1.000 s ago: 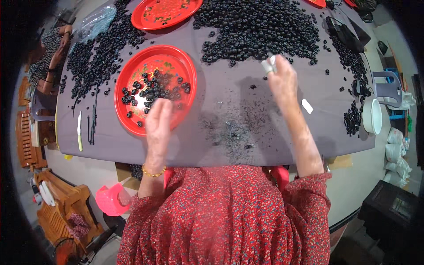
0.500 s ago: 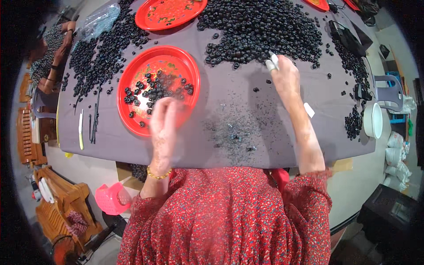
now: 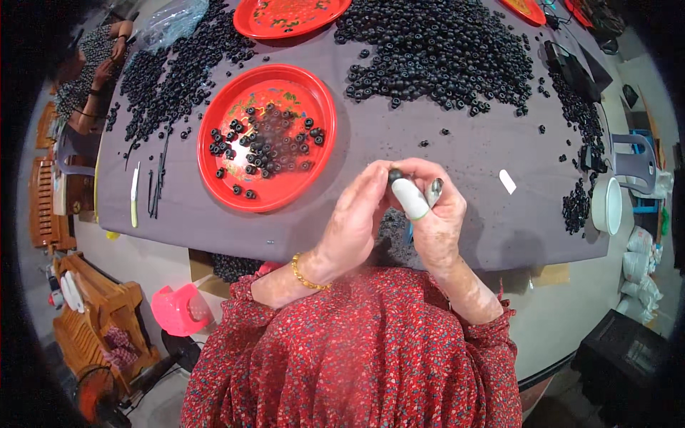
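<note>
Close together above the table's near edge, my left hand [image 3: 351, 217] and my right hand [image 3: 437, 221] meet at a small round black bead [image 3: 395, 174]. My left fingers are pressed together against the bead, and my right thumb, wrapped in a white cover [image 3: 409, 198], touches it from the other side. A small metal-tipped tool [image 3: 434, 187] pokes out between my right fingers; the rest of it is hidden in the hand. To the left, a red patterned tray [image 3: 214, 187] holds many loose black beads [image 3: 265, 153].
A big heap of black beads [image 3: 435, 53] covers the far middle of the grey cloth. More beads [image 3: 168, 85] lie at the left, near another person's hands [image 3: 107, 68]. A knife [image 3: 134, 196], thin black sticks [image 3: 157, 182] and a white bowl [image 3: 606, 205] are around the edges.
My right hand has come back from the bead heap toward me. My left hand has left the red tray and moved right to join it at a bead.
</note>
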Demonstrator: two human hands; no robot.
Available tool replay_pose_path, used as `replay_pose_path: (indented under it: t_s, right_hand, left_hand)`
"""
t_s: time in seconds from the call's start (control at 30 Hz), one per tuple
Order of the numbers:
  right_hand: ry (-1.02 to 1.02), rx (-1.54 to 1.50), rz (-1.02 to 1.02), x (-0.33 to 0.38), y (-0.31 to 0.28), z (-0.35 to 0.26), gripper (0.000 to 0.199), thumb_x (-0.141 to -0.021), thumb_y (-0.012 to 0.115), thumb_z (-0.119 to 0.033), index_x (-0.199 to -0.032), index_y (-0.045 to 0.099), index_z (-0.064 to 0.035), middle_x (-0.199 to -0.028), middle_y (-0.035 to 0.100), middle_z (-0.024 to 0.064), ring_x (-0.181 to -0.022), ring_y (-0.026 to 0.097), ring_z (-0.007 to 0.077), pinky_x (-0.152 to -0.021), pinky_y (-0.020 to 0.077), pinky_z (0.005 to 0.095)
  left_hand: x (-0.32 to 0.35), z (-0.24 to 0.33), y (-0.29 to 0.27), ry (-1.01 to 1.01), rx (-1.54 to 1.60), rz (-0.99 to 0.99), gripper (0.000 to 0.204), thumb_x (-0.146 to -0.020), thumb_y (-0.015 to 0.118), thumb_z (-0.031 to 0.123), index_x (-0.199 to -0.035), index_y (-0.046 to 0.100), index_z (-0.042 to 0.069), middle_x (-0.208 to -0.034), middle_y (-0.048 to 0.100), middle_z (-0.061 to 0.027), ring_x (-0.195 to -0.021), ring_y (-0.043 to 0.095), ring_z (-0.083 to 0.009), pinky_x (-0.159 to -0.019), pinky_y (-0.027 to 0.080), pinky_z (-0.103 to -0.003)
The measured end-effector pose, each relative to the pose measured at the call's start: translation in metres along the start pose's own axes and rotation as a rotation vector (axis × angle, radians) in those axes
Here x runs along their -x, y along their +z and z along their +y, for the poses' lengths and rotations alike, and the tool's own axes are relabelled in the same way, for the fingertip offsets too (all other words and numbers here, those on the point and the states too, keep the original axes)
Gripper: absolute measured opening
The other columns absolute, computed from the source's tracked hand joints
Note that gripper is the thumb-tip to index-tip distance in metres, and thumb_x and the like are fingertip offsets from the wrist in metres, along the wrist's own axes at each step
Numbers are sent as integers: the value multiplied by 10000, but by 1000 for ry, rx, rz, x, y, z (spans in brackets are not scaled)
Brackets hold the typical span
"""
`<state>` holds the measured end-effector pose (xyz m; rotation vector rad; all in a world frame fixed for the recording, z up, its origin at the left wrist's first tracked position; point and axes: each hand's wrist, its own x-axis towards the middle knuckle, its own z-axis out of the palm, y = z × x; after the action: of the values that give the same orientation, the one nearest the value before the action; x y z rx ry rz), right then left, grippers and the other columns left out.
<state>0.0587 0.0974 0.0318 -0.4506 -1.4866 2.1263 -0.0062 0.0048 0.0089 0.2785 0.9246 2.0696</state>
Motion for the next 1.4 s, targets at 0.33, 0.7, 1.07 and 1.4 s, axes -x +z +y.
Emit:
replay_pose_path:
  t_s: [0.33,0.7,1.07,1.4]
  right_hand:
    - [-157,629,-78,-2,-4,-12,289,-762,701,-171,-993,587,-40,-845,608,51,-706,580,116,-653,477,265]
    - [-688,1249,-145,-22,-9,-10,397,-710,665,-435,-690,483,-82,-620,455,48,-564,528,229,-497,415,344]
    - [-665,1273,-162,-21,-12,-10,397,-703,663,-434,-694,483,-80,-620,450,47,-553,522,232,-489,412,347]
    - [-728,1330,-175,-24,-16,-6,329,-699,667,-365,-699,504,-79,-612,436,42,-538,516,223,-472,411,343]
  left_hand:
    - [-1,1,-17,56,50,-116,286,-969,391,291,-1014,532,46,-895,558,-24,-828,527,-82,-725,429,-222]
    - [0,-2,-10,131,-155,104,289,-951,432,289,-913,534,21,-916,520,-41,-794,503,-87,-700,418,-223]
    - [0,4,-20,65,-279,-16,272,-955,412,251,-871,523,17,-861,496,-29,-783,473,-88,-714,397,-227]
    - [5,1,-7,65,-54,58,235,-959,423,228,-947,541,26,-926,532,-27,-859,498,-99,-788,406,-252]
